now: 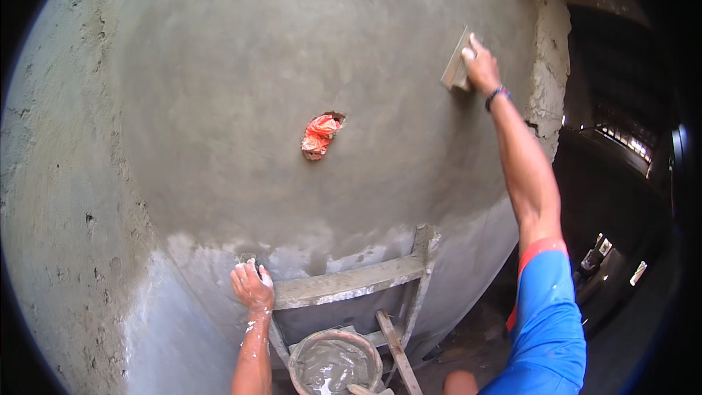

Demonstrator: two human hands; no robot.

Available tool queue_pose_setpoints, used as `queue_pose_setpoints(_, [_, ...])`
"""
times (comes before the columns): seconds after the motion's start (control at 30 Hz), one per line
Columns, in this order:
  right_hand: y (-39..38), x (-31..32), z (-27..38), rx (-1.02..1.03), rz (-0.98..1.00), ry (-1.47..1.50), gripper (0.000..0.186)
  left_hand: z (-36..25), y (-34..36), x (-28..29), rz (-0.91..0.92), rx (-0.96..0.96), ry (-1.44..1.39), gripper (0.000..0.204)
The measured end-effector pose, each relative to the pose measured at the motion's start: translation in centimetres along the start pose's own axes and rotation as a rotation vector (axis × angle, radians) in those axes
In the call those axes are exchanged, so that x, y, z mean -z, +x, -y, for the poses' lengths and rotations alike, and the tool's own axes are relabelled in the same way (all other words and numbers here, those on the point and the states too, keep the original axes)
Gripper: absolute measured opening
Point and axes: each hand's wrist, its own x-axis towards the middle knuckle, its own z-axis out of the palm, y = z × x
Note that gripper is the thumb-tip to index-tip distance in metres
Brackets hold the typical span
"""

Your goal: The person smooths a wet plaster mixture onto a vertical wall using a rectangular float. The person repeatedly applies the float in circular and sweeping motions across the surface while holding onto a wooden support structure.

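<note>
High on the right, my right hand (pixel 481 67) is closed round a plastering float (pixel 453 67), whose flat blade lies against the wet grey wall (pixel 234 102). My left hand (pixel 252 287) grips the top of the left rail of a wooden ladder (pixel 351 283), just beside its top rung. Crumpled orange plastic (pixel 320 136) fills a hole in the plaster between my hands. Below the rung sits a round bucket (pixel 294 371) of wet grey mortar (pixel 333 367); a handle-like piece lies over its near rim.
A wooden strut (pixel 398 351) slants beside the bucket. The wall's rough broken edge (pixel 548 66) runs down the right, with a dark room beyond. A rougher wall (pixel 62 197) meets this one on the left. Smoother pale surface shows under the wet plaster.
</note>
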Motion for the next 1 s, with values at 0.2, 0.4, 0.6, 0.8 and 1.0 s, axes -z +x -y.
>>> queue_pose_setpoints(0.2, [-5.1, -0.8, 10.9, 0.346, 0.159, -0.091, 0.052, 1.2, 0.4, 0.7, 0.001, 0.009, 0.046, 0.037])
queue_pose_setpoints(0.4, [3.2, 0.1, 3.4, 0.030, -0.044, -0.008, 0.054, 1.2, 0.4, 0.6, -0.005, -0.026, 0.058, 0.033])
queue_pose_setpoints(0.6, [-7.8, -2.7, -11.4, -0.191, 0.046, 0.095, 0.062, 0.2, 0.2, 0.6, 0.020, 0.021, 0.024, 0.034])
queue_pose_setpoints(0.8, [-26.9, -6.4, -0.6, 0.174, 0.144, 0.134, 0.060, 1.0, 0.4, 1.3, 0.020, 0.041, -0.019, 0.032])
queue_pose_setpoints(1.0, [-19.8, -5.6, 12.5, 0.441, 0.066, 0.072, 0.056, 1.1, 0.0, 0.9, 0.020, 0.015, 0.030, 0.033])
